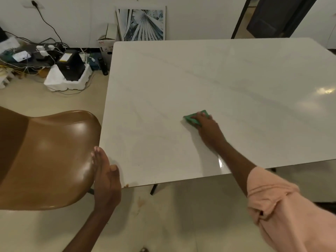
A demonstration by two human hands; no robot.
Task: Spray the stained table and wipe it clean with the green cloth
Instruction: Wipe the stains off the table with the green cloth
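A white marble-look table (227, 79) fills the middle and right of the view. My right hand (209, 129) presses the folded green cloth (192, 119) flat onto the tabletop, fingers spread over it. Faint yellowish streaks (151, 137) show on the surface to the left of the cloth, and a brown stain (127, 185) marks the near left corner. My left hand (105, 177) hovers beside that corner with its fingers straight and holds nothing. No spray bottle is in view.
A glossy brown chair (45, 160) stands close to the table's left edge, right by my left hand. Cables, power strips and a black box in white foam (71, 70) clutter the floor at the back left. A framed picture (143, 24) leans on the wall.
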